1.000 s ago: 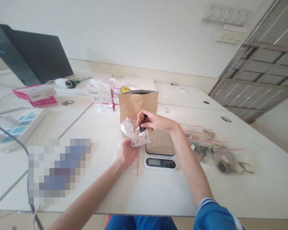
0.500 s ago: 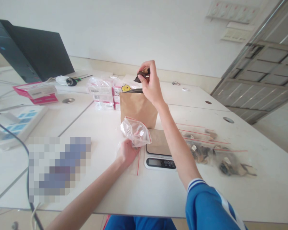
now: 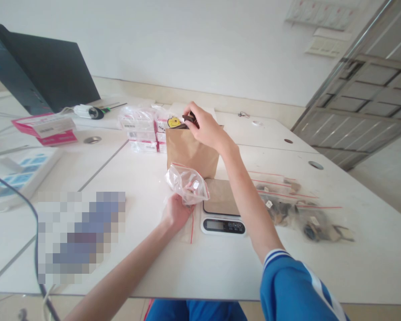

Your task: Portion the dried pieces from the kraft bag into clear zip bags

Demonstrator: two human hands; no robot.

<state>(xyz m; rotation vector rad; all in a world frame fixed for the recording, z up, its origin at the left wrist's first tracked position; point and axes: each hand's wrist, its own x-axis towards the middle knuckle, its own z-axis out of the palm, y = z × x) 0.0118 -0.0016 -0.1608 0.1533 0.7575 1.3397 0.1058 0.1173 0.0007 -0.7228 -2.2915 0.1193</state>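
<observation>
My right hand (image 3: 205, 127) is closed on dark brown dried pieces (image 3: 189, 118) at the open mouth of a brown paper bag (image 3: 192, 151). What exactly the pieces are, I cannot make out. My left hand (image 3: 177, 211) grips a clear zip bag (image 3: 187, 178) with a red seal line, its mouth spread open in front of the paper bag. Part of another red-lined clear bag (image 3: 191, 227) lies under that hand. Just right of it sits a flat kitchen scale (image 3: 220, 196), partly covered by my right forearm; its display is unreadable.
Several filled zip bags (image 3: 316, 225) with dark and tan pieces lie on the right. Wrapped pink-and-white boxes (image 3: 142, 129) stand behind left. Further left are a power strip (image 3: 30, 169), a cable (image 3: 36, 249), a pink box (image 3: 47, 127) and a black computer case (image 3: 53, 71).
My right hand has come down with the dark pieces, from above the paper bag to its mouth. My left hand keeps hold of the zip bag in much the same place.
</observation>
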